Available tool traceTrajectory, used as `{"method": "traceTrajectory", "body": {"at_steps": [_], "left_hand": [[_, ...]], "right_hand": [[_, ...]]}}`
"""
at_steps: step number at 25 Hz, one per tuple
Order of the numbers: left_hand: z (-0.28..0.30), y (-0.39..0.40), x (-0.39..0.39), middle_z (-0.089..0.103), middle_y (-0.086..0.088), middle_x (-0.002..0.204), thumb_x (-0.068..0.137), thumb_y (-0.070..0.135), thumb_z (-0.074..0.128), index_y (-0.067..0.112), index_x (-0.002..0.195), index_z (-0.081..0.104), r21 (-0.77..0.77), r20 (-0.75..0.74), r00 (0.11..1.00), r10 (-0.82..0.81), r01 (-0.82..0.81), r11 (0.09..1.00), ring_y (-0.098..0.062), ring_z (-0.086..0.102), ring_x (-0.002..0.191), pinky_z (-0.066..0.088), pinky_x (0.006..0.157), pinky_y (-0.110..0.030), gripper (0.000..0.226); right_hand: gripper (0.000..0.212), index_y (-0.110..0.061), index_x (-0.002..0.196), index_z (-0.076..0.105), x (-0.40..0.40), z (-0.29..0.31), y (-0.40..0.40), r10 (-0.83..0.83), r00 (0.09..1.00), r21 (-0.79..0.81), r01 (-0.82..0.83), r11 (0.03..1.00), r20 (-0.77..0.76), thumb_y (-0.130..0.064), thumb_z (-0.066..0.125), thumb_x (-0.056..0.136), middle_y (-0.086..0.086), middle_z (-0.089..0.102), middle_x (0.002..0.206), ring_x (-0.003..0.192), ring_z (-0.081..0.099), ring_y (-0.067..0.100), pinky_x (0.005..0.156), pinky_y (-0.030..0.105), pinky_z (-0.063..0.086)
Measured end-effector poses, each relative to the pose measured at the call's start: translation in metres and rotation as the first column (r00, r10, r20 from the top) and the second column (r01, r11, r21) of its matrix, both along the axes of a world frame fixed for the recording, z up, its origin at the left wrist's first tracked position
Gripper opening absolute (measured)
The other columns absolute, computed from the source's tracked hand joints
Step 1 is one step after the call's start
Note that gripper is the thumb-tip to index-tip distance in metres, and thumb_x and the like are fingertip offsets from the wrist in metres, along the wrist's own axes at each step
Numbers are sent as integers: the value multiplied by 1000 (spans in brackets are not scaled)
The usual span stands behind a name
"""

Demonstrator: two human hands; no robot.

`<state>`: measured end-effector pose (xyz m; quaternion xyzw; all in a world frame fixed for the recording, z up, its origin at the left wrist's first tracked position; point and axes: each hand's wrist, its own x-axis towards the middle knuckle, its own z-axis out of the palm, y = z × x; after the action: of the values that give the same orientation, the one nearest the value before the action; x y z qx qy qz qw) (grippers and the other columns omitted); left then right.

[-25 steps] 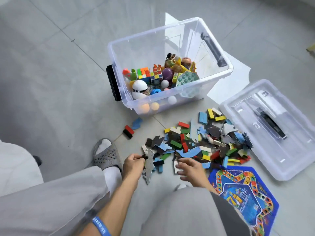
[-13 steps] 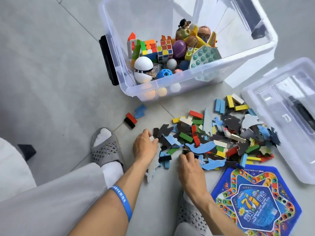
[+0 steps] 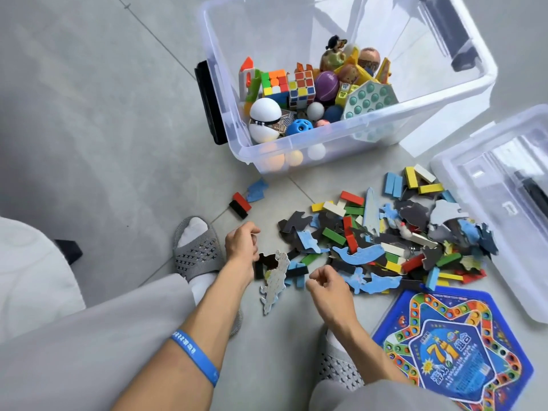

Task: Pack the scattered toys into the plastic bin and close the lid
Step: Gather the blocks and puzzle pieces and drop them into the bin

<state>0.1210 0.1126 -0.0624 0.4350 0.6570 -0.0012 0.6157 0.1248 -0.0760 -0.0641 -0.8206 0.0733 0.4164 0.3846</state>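
Hands at near edge of scattered toy pile [image 3: 385, 241].
Left hand [image 3: 241, 243] and right hand [image 3: 324, 281] curled, contents unclear; plastic bin [image 3: 370, 126] at 12 o'clock, lid [image 3: 486, 209] at 3.

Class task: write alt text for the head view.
Two hands, left and right, reach into a pile of puzzle pieces and blocks on the floor, beside an open plastic bin of toys; its lid lies alongside.

Bare floor [image 3: 98, 120] lies open left of the plastic bin [image 3: 370, 129], whose uncovered top is unblocked, while the toy pile [image 3: 385, 241], lid [image 3: 489, 209] and game board [image 3: 453, 348] crowd the right.
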Motion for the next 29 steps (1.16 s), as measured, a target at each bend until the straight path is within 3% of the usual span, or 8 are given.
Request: {"method": "traceTrajectory", "body": {"at_steps": [3, 8, 12, 15, 18, 20, 25, 29], "left_hand": [[-5, 28, 6, 62, -2, 77, 79, 23, 64, 17, 82, 60, 312, -228, 947, -226, 291, 904, -18, 54, 61, 43, 55, -28, 8], [-25, 68, 29, 62, -12, 120, 84, 30, 66, 15, 127, 42, 403, -495, 758, -425, 634, 660, -33, 59, 108, 45, 84, -36, 51], [-38, 70, 30, 64, -10, 118, 85, 23, 64, 14, 117, 49, 413, -492, 752, -439, 646, 642, -30, 59, 107, 44, 84, -34, 37], [-39, 69, 24, 65, -6, 115, 80, 26, 69, 15, 107, 55, 377, -396, 822, -409, 552, 744, -26, 60, 105, 44, 82, -29, 33], [-40, 52, 23, 63, -7, 109, 74, 34, 67, 18, 105, 50, 331, -528, 671, -521, 728, 601, -30, 61, 101, 49, 85, -35, 39], [-42, 39, 25, 63, -10, 109, 77, 28, 66, 15, 107, 50, 368, -517, 649, -558, 757, 540, -32, 61, 100, 48, 82, -36, 37], [-25, 25, 23, 59, -6, 70, 79, 25, 60, 10, 76, 64, 326, -230, 922, -310, 373, 869, -23, 54, 63, 41, 55, -28, 15], [3, 8, -16, 42, -3, 55, 80, 11, 42, 13, 64, 46, -216, 94, 984, 154, -131, 968, -14, 42, 38, 24, 36, -14, 17]], "right_hand": [[20, -26, 88, 42, -8, -14, 11, 463, 851, -284, -393, 875, 247, -36, 59, 86, -11, 52, 77, 66, 53, 12, 61, 30, 42], [30, -27, 91, 27, -9, -30, 6, 503, 794, -350, -389, 852, 342, -33, 56, 90, -4, 56, 70, 53, 52, 19, 54, 34, 48], [31, -23, 101, 29, -6, -31, 7, 567, 745, -419, -417, 807, 350, -28, 55, 86, -3, 60, 78, 54, 54, 25, 48, 32, 39], [29, -24, 104, 34, 5, -27, 7, 467, 837, -270, -398, 877, 284, -21, 54, 83, -1, 57, 73, 60, 54, 23, 54, 33, 42], [20, -21, 96, 50, 26, -12, -3, 17, 1000, 47, -17, 999, -3, -8, 53, 81, 4, 60, 73, 55, 49, 19, 54, 34, 43], [27, -16, 99, 54, 30, 1, -12, -184, 933, 256, 268, 929, -308, 4, 44, 84, 17, 65, 77, 51, 49, 24, 50, 33, 42], [28, -13, 85, 58, 28, 8, -25, -203, 871, 351, 379, 856, -447, 13, 48, 84, 15, 58, 83, 56, 54, 22, 44, 26, 38], [31, -18, 67, 47, 9, -9, -8, -114, 946, 190, 178, 966, -303, -19, 73, 84, 6, 47, 63, 46, 36, 13, 45, 22, 26]]}}
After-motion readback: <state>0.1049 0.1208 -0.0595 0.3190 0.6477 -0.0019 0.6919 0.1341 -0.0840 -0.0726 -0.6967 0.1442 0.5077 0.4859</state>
